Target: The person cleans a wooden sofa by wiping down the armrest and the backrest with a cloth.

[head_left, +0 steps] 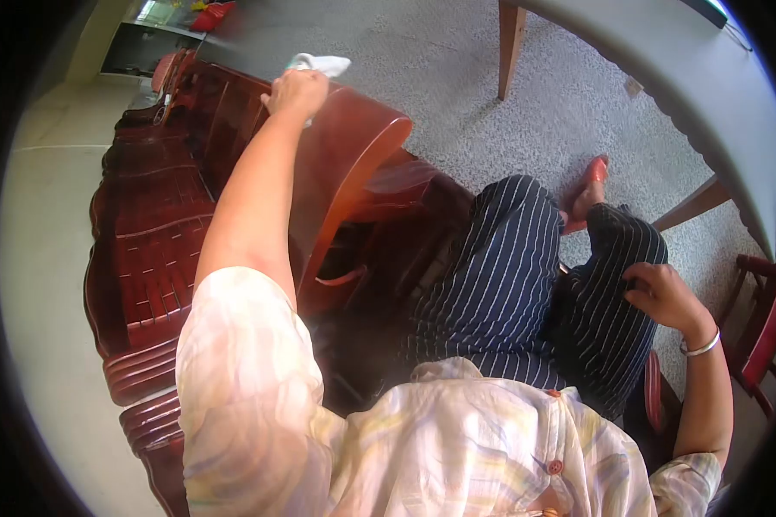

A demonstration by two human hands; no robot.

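Shirt: you are wearing a pale patterned shirt (457, 439), its left sleeve covering your upper arm well behind the left grip.
Bracelet: a silver bracelet (701, 345) is circling your wrist, just behind the right grip.
Right grip: you are holding your right hand (664, 297) released, the fingers loosely curled, thumb apart; whether it is touching your leg, you cannot tell.
Trousers: your dark striped trousers (491, 276) are covering both bent legs, one knee showing just beside the right grip.
Armrest: a broad, curved reddish-wood armrest (358, 129) is lying under and beside the left grip.
Left grip: you are stretching your left hand (297, 93) forward and grasping the white cloth.
White cloth: the cloth (326, 65) is poking out past the left grip's knuckles, a small piece showing below.
Bench: a dark-red slatted bench (159, 233) is running along the left of the left grip.
Shoe: a red shoe (597, 170) is resting beyond the right grip, on the speckled floor (440, 69).
Chair: a red wooden chair (763, 327) is standing right of the right grip.
Tabletop: a grey-covered tabletop (664, 52) is spreading beyond the right grip.
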